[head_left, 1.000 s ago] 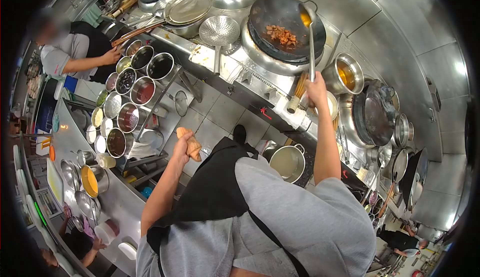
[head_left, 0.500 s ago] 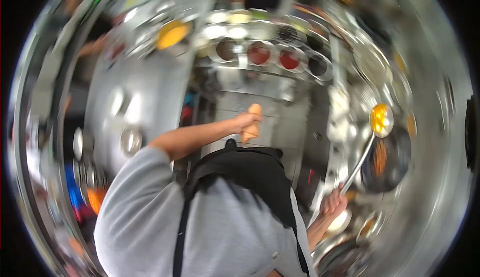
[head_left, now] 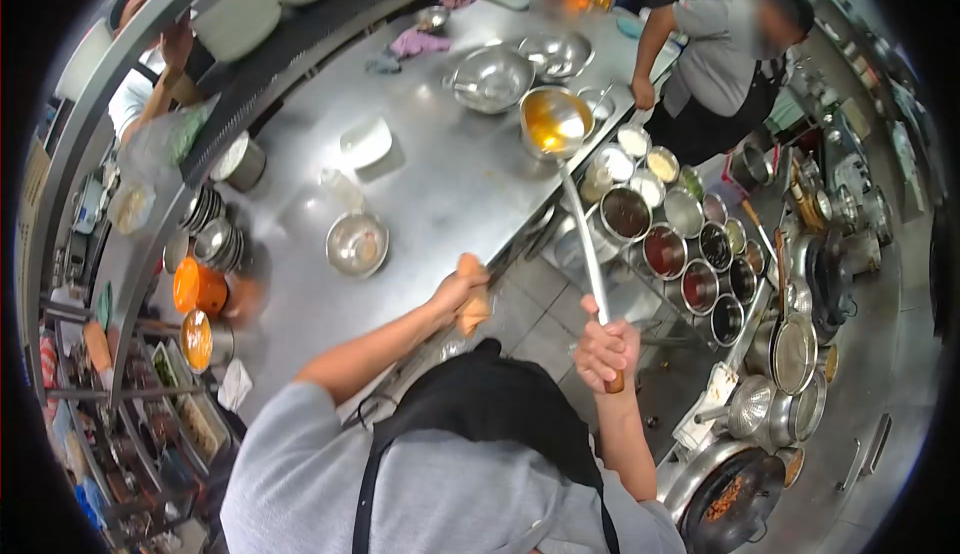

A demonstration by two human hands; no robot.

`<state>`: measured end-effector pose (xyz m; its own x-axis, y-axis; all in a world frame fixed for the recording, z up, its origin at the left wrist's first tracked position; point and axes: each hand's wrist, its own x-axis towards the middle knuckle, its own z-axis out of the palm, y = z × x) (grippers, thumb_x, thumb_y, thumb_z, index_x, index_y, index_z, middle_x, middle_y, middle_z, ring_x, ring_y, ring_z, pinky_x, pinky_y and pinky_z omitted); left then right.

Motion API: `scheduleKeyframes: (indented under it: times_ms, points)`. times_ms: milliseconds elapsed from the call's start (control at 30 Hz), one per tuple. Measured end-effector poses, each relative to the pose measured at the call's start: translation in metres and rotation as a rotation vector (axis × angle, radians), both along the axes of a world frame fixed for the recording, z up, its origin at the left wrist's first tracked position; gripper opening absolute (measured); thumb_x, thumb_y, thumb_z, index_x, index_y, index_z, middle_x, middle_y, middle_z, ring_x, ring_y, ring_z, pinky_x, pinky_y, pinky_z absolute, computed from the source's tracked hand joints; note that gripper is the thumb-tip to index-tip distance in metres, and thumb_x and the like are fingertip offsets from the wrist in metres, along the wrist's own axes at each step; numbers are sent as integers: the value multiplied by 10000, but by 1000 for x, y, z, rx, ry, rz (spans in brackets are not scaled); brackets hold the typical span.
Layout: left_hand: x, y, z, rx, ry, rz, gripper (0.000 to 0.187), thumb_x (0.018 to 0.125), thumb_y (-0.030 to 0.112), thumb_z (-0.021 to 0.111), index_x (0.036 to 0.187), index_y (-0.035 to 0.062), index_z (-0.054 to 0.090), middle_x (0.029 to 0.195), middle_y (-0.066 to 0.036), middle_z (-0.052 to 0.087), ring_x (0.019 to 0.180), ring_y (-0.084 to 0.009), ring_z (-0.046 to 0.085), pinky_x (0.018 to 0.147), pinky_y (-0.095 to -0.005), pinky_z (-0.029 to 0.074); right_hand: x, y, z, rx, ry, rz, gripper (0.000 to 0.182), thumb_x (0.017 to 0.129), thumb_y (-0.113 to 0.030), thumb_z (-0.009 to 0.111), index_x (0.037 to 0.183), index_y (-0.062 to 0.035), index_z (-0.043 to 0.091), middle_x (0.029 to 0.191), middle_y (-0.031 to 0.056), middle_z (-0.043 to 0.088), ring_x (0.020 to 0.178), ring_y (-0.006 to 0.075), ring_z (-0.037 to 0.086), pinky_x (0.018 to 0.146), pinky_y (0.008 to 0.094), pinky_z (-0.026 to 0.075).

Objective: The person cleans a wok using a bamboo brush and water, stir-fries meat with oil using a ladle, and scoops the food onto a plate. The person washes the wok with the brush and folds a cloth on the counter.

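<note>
My right hand (head_left: 606,349) is closed around the handle of a long metal ladle (head_left: 585,229), near its wooden end. The ladle's bowl, over the far edge of the steel table (head_left: 440,179), holds a yellow-orange liquid (head_left: 556,122). My left hand (head_left: 462,289) is closed round a folded peach-coloured cloth (head_left: 474,316), beside the table's near edge. Nearest that hand on the table is a small metal bowl (head_left: 357,244). Just past the ladle's bowl stand a wide metal bowl (head_left: 490,79) and another metal bowl (head_left: 570,51).
Several round pots of sauces (head_left: 664,251) stand right of the ladle. At lower right a wok (head_left: 735,499) holds brown food. A co-worker (head_left: 720,74) stands at the far table end; another person (head_left: 150,74) is behind the left shelf. An orange pot (head_left: 198,284) sits at left.
My body has turned left, from the stove toward the steel table. The ladle of yellow-orange liquid has swung from beside the wok to over the table's edge. Both hands keep their holds.
</note>
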<state>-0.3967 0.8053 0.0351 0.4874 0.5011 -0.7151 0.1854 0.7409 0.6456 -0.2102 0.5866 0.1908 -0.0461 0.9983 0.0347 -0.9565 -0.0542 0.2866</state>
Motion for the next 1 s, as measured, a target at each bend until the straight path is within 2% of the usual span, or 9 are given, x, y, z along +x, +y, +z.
scheduleKeyframes:
  times_ms: [67,200,233,367,500,667,800,900,1000]
  points:
    - [-23,20,52,87,-11,75,435,862,185,681,1229,4,535,989,-102,622,833,-227,640,745,-364,542,0,11,7,-28,-87,38,294,891,-29,413,1182,10,414,575,-8,419,368,97,455,361,317,489]
    - [-44,118,89,854,-58,228,505,893,182,663,1336,26,478,1166,-75,606,1020,-183,606,891,-338,495,-10,4,11,-17,-110,40,239,901,-40,439,1134,-18,391,547,-30,401,357,87,451,334,292,461]
    - [-41,135,143,906,-119,251,524,912,238,682,1351,37,477,1192,-66,605,1064,-169,587,939,-332,467,-14,-6,11,-5,-75,34,230,901,-40,443,1122,-22,385,542,-32,398,355,85,452,329,288,455]
    - [-17,200,246,1413,-199,460,352,926,199,699,1205,45,550,981,-37,615,873,-124,600,813,-284,493,-16,-82,-3,-62,-249,-96,286,840,27,490,1088,-9,353,511,-30,375,325,76,435,284,287,398]
    - [28,185,243,1188,-403,269,332,930,188,692,1192,47,544,955,-47,608,799,-123,598,699,-279,509,-46,-192,-2,-258,-350,-446,322,816,52,530,1078,37,345,480,30,392,309,91,401,254,269,355]
    - [109,85,176,722,-405,-280,460,904,163,687,1291,37,473,1016,-78,591,863,-163,604,751,-289,509,-104,-298,-4,-471,-399,-1096,328,874,3,539,1162,-1,383,518,18,400,288,96,361,235,273,266]
    - [158,-37,144,562,-339,-718,420,888,152,694,1251,25,525,1034,-70,615,846,-155,621,775,-305,510,-88,-358,27,-1345,-789,-1299,352,1015,-190,525,1319,-40,429,577,-25,383,356,75,372,303,243,313]
    - [178,-123,126,481,-391,-1039,432,871,157,712,1249,30,547,1049,-52,633,934,-141,611,843,-283,489,-57,-437,-8,-2402,-1105,-702,328,938,-209,629,1168,7,541,627,57,560,433,143,536,417,331,428]
    - [190,-204,125,502,-471,-1277,436,864,136,728,1241,20,542,1076,-54,630,940,-145,604,857,-294,489,-46,-509,-60,-2694,-1187,-344,303,897,-167,639,1084,59,562,679,149,609,478,213,603,479,378,492]
